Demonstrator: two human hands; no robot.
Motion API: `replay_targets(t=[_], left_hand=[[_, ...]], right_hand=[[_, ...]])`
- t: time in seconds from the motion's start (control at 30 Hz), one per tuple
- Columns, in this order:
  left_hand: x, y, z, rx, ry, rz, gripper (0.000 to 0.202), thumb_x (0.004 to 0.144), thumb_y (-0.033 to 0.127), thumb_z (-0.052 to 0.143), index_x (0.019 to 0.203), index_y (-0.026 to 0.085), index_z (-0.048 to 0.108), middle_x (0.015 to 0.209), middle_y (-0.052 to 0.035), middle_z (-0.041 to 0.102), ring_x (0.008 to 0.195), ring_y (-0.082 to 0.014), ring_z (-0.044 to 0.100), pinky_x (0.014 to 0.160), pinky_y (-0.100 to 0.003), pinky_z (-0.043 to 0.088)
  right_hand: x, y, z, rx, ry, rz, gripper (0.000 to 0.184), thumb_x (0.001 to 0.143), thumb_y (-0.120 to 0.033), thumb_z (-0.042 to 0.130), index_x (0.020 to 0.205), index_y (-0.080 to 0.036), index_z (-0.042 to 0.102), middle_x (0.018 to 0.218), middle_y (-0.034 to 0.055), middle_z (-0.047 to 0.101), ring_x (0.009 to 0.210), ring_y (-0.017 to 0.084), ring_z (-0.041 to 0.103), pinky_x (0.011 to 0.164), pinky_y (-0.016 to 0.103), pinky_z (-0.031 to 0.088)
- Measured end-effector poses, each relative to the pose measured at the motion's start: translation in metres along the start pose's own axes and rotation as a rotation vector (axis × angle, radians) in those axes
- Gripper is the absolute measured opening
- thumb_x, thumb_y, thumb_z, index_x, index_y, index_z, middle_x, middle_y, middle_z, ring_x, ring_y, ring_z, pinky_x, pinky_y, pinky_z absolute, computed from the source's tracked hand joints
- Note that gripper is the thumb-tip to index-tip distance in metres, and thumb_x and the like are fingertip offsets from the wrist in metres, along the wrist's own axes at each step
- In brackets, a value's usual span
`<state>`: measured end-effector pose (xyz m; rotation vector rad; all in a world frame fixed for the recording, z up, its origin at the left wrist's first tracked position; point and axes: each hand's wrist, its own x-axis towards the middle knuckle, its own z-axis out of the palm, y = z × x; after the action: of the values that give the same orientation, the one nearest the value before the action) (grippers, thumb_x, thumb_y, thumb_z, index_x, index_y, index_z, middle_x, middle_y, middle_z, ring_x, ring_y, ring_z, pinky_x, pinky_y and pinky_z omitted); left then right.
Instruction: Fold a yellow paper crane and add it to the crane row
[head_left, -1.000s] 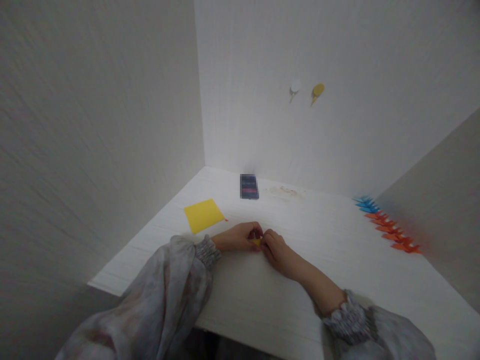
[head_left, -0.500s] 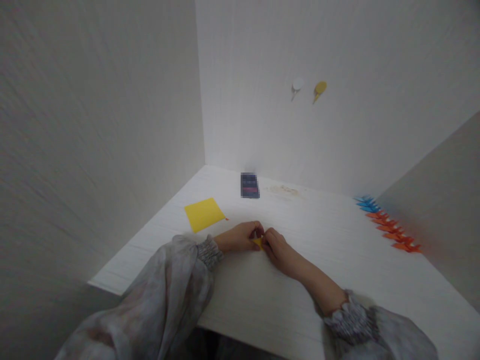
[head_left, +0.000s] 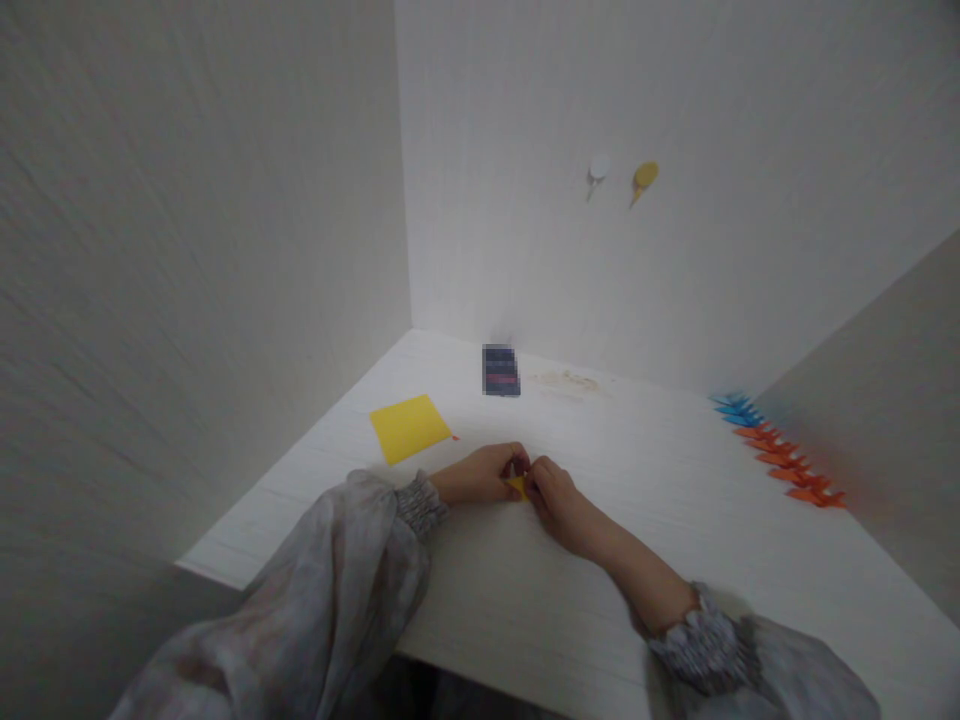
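Observation:
Between my two hands is a small folded piece of yellow paper (head_left: 518, 486), mostly covered by fingers. My left hand (head_left: 491, 474) is closed on its left side, thumb and fingers pinching it. From the right, my right hand (head_left: 556, 500) grips the same paper with bent fingers. Both hands rest low over the white table, close together. To the left, beyond my left wrist, a stack or sheet of yellow paper (head_left: 409, 429) lies flat, with a tiny orange scrap (head_left: 455, 438) at its right corner.
A dark pixelated object (head_left: 500, 371) lies near the back wall, with brownish marks beside it. Along the right side runs a row of folded paper figures, blue ones (head_left: 738, 410) behind several orange ones (head_left: 787, 465). White (head_left: 598, 168) and yellow hooks (head_left: 645, 176) hang on the back wall.
The view has shifted very slightly. Both hands keep hold of the folded yellow paper in nearly the same pose.

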<state>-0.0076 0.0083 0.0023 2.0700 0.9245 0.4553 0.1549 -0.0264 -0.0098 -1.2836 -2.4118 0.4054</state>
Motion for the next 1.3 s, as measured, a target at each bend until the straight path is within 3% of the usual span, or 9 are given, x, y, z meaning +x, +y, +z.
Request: replay_targets(t=[0.27, 0.8, 1.0, 1.13, 1.3], left_hand=[[0.002, 0.000, 0.003, 0.052, 0.034, -0.052, 0.028, 0.058, 0.019, 0.058, 0.084, 0.017, 0.049, 0.066, 0.0033, 0.046, 0.059, -0.0092, 0.040, 0.051, -0.020, 0.030], [0.001, -0.002, 0.004, 0.013, 0.022, -0.040, 0.029, 0.059, 0.019, 0.057, 0.086, 0.018, 0.049, 0.064, 0.0043, 0.045, 0.059, -0.0092, 0.041, 0.052, -0.020, 0.031], [0.001, -0.001, 0.003, 0.001, 0.022, -0.051, 0.030, 0.057, 0.019, 0.058, 0.086, 0.018, 0.050, 0.063, 0.0047, 0.043, 0.058, -0.0089, 0.040, 0.049, -0.019, 0.029], [0.002, 0.000, 0.004, 0.017, 0.033, -0.067, 0.029, 0.060, 0.026, 0.059, 0.086, 0.017, 0.049, 0.063, 0.0042, 0.044, 0.057, -0.0086, 0.039, 0.049, -0.019, 0.028], [0.002, 0.000, 0.004, 0.027, 0.053, -0.037, 0.034, 0.059, 0.036, 0.061, 0.085, 0.017, 0.049, 0.068, 0.0029, 0.046, 0.058, -0.0089, 0.038, 0.051, -0.020, 0.029]], right_hand=[[0.002, 0.004, 0.007, -0.043, 0.011, 0.012, 0.009, 0.078, -0.010, 0.039, 0.077, -0.017, 0.046, 0.079, 0.0063, 0.050, 0.073, 0.017, 0.046, 0.065, 0.030, 0.037], [-0.003, 0.015, -0.002, 0.212, -0.022, -0.086, 0.023, 0.076, -0.006, 0.040, 0.092, -0.021, 0.048, 0.088, 0.0036, 0.049, 0.082, 0.015, 0.047, 0.071, 0.028, 0.039], [-0.005, 0.018, -0.010, 0.417, -0.048, 0.034, 0.019, 0.076, -0.008, 0.037, 0.090, -0.019, 0.044, 0.080, 0.0013, 0.051, 0.074, 0.013, 0.048, 0.066, 0.025, 0.040], [-0.003, 0.014, -0.003, 0.387, -0.012, 0.102, 0.008, 0.077, -0.023, 0.045, 0.082, -0.019, 0.043, 0.069, -0.0015, 0.047, 0.060, 0.011, 0.043, 0.053, 0.022, 0.036], [0.005, 0.012, 0.010, 0.316, 0.061, 0.170, 0.018, 0.069, -0.026, 0.055, 0.072, -0.020, 0.038, 0.065, -0.0033, 0.044, 0.056, 0.010, 0.039, 0.050, 0.021, 0.031]])
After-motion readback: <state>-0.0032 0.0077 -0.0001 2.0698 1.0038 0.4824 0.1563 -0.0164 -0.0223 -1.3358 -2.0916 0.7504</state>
